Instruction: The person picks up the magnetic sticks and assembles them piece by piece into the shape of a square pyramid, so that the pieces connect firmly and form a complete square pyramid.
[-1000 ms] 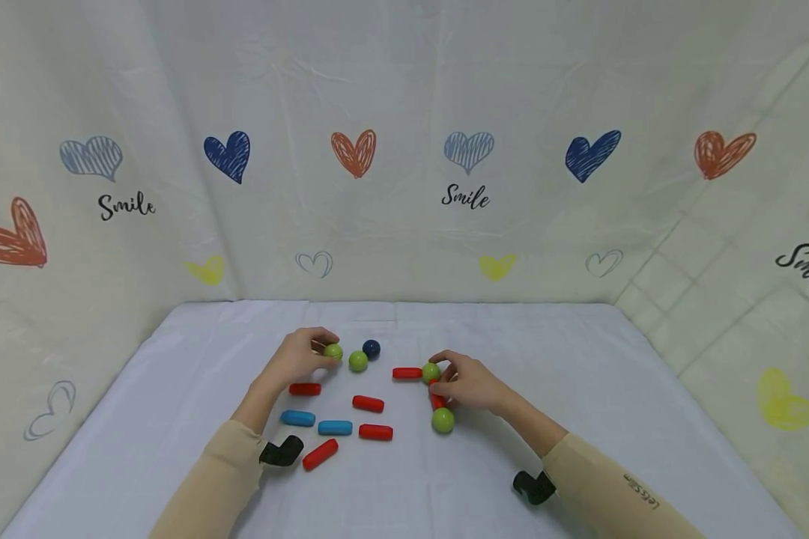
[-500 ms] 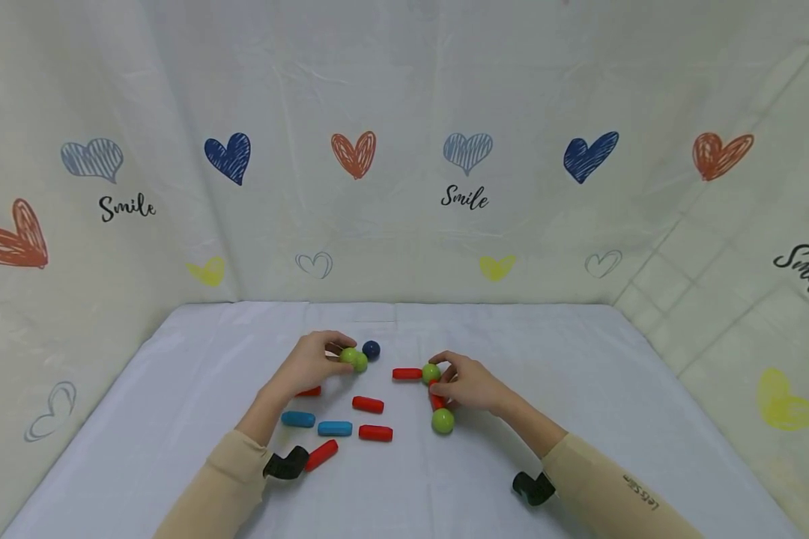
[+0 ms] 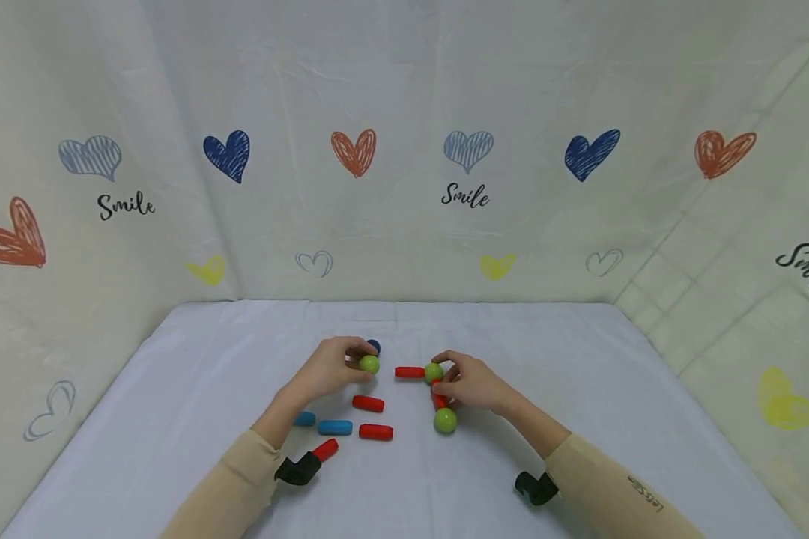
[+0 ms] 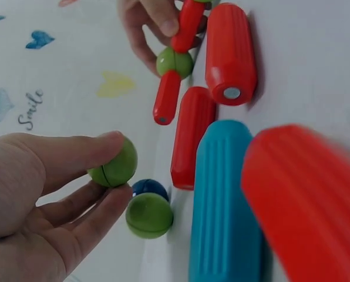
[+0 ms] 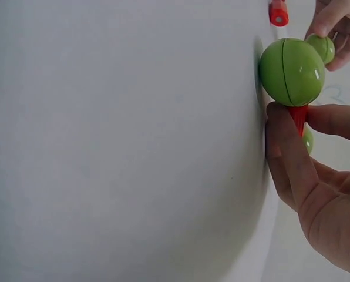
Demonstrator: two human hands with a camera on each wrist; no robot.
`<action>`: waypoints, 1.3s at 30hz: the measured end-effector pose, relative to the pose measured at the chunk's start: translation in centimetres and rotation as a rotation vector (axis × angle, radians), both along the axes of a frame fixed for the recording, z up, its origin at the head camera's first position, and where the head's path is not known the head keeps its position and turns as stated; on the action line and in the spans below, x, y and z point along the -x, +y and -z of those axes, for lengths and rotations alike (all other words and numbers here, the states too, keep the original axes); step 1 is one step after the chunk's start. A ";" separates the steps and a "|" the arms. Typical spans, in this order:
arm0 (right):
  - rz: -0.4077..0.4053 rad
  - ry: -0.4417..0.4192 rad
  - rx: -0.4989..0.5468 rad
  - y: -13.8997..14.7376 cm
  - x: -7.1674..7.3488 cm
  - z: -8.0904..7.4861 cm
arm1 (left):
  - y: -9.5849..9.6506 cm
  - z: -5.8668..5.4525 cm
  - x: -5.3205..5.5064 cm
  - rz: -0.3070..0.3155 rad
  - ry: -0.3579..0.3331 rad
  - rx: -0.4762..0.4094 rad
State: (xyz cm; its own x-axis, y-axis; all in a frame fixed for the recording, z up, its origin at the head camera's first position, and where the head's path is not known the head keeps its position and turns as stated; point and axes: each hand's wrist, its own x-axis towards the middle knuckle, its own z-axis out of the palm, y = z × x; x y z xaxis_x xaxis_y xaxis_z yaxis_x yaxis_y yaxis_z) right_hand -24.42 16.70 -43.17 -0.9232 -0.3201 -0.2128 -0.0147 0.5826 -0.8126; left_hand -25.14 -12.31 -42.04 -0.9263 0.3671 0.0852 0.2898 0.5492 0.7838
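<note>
Wears beige sleeves (image 3: 600,486), with black wrist pieces (image 3: 536,489) below both hands. On white cloth (image 3: 472,486), has nearest a ridged red plastic-looking rod (image 3: 326,450), half hidden by the left wrist piece; then two ridged blue rods (image 3: 335,427), with a red rod (image 3: 375,432) just right of them and another red rod (image 3: 368,403) slightly farther. With right hand (image 3: 475,382), pinches a slim red rod (image 3: 440,400) between thumb and bent fingers, parted only by its thickness; has a glossy green ball (image 3: 446,421) at its near end, a second green ball (image 3: 434,373) at its far end, and a sideways red rod (image 3: 410,372) touching that ball's left. With left hand (image 3: 337,367), grips a round green ball (image 3: 369,364) between thumb and fingertips, spread just ball-wide. Has beyond it a loose green ball (image 4: 150,215) and a dark blue ball (image 3: 374,346). Faces a white heart-printed curtain (image 3: 404,224).
</note>
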 end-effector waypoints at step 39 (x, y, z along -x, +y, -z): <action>0.016 -0.010 0.006 0.5 -0.2 -0.1 | 3.5 1.3 0.9 0.153 0.022 0.145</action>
State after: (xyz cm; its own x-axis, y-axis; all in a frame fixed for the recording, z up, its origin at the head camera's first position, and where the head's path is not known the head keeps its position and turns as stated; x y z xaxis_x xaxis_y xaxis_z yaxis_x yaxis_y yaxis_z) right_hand -24.22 17.18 -43.10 -0.9260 -0.3066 -0.2203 0.0029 0.5778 -0.8162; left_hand -26.03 -8.79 -43.34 -0.8575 0.5129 0.0411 0.3944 0.6039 0.6926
